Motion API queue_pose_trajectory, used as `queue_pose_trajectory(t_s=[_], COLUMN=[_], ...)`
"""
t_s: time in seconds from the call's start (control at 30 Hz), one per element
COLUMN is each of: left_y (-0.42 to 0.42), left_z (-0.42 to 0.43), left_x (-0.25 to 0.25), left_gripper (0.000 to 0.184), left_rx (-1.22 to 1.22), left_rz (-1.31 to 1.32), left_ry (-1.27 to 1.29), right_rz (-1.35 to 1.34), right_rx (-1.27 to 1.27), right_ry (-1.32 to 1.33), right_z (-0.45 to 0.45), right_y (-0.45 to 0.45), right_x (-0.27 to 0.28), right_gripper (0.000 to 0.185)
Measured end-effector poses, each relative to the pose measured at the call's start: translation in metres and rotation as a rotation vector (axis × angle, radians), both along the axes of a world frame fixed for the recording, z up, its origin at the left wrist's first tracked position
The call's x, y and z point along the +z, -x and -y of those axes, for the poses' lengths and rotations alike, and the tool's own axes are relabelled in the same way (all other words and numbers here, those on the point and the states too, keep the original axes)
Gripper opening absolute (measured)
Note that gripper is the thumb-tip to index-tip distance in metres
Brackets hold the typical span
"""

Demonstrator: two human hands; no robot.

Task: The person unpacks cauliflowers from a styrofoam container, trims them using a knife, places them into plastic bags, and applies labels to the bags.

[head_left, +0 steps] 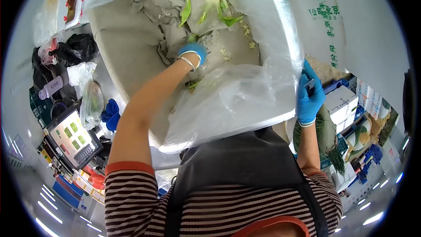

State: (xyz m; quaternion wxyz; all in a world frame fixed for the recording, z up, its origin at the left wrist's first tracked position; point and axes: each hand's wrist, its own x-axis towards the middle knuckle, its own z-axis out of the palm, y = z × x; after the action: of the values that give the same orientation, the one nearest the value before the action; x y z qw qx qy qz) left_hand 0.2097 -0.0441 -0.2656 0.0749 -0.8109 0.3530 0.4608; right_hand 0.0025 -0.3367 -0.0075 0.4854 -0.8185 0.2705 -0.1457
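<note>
My left hand [192,52], in a blue glove with a bracelet at the wrist, reaches down into a big white box [125,68] lined with clear plastic [232,94]. Its fingers are bent downward and partly hidden, closed on a blurred green vegetable piece [191,38]. Torn grey paper [169,15] covers the box's inside. Green leaves [186,8] and pale crumbs lie on the paper at the far end. Outside the box's right edge, my gloved right hand [310,94] is closed around a small dark and silver object [310,86], its kind unclear.
At left are a screen [73,138], a light purple bottle [51,87], black bags [78,49] and a blue cloth or glove [111,115]. To the right are a white carton [343,105], a bundle of thin green stalks [335,160] and a printed white sack [322,17].
</note>
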Motion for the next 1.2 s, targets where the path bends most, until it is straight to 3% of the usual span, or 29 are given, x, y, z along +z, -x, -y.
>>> queue_pose_trajectory(t_s=[0.07,0.2,0.23,0.3,0.37,0.47,0.57,0.73,0.97,1.07,1.13,1.2], left_y=[0.019,0.054,0.038,0.048,0.074,0.051,0.070,0.050,0.027,0.029,0.034,0.033], left_z=[-0.004,-0.021,0.001,-0.014,-0.049,-0.027,-0.031,-0.010,-0.028,-0.024,-0.024,-0.023], left_x=[0.008,0.072,0.103,0.065,-0.019,0.065,0.050,0.159,0.310,0.325,0.304,0.260], left_gripper=[0.028,0.035,0.053,0.060,0.063,0.062,0.066,0.059,0.039,0.039,0.040,0.037], left_rx=[0.068,0.194,0.122,0.436,0.657,0.765,1.047,0.829,0.540,0.379,0.223,0.208], left_rz=[0.010,0.035,-0.030,-0.132,-0.262,-0.440,-0.359,-0.253,0.264,0.522,0.754,0.824], left_ry=[0.025,0.037,-0.133,0.066,0.413,0.347,0.404,0.192,0.426,0.583,0.678,0.684], right_rz=[-0.001,0.029,0.039,-0.003,-0.043,-0.048,-0.048,-0.044,-0.026,-0.051,-0.065,-0.093], right_rx=[-0.020,-0.018,-0.002,0.011,0.011,0.016,0.042,0.041,0.103,0.097,0.066,0.041], right_ry=[0.002,-0.018,-0.019,-0.012,-0.016,-0.026,-0.052,-0.011,0.117,0.149,0.162,0.187], right_z=[-0.002,-0.001,0.001,0.003,0.004,0.004,0.007,0.006,0.012,0.008,0.006,0.005], right_y=[-0.003,0.000,0.000,-0.001,0.000,-0.002,-0.002,-0.005,-0.004,-0.008,-0.008,-0.009], right_x=[0.004,-0.004,-0.005,-0.002,0.001,0.003,0.005,0.010,0.008,0.021,0.021,0.027], right_gripper=[0.044,0.027,0.025,0.021,0.020,0.021,0.021,0.037,0.052,0.056,0.057,0.058])
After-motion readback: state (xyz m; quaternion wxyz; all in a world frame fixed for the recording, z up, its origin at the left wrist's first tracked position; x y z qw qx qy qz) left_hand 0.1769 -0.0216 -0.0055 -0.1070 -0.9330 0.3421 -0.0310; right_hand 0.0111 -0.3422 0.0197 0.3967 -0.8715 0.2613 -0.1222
